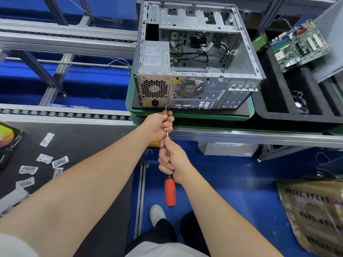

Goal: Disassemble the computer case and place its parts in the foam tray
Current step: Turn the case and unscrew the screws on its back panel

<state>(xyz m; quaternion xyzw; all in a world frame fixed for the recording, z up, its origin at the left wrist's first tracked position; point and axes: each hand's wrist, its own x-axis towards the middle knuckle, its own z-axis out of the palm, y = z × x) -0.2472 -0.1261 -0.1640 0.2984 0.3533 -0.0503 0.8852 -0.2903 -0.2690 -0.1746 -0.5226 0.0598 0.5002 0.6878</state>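
Fingers [169, 121] of the left hand [157, 127] are curled round the thin metal shaft of the screwdriver [170, 191] close to its tip. The right hand [172, 162] is closed on the same shaft lower down, just above the red handle, which sticks out free below the palm. The tip stands at the bottom edge of the back panel of the computer case [191, 88], beside the corner of the power supply [155, 56]. The case lies open side up on a green pallet [185, 116], and the foam tray [274, 108], with a circuit board [298, 45] in it, is just beside it on the right. Whether the tip sits properly in a screw head I cannot tell; it is too small. My worry is this: turning by the shaft and not by the handle gives little force, so the tip may jump out, spoil the screw head, or scrape the left fingers that guide it. A loosened screw could also fall over the pallet edge to the blue floor [222, 173]. If this is the last screw of the power supply, that box may shift inside onto the cables [194, 56]. Pushing too hard may slide the case on the pallet.
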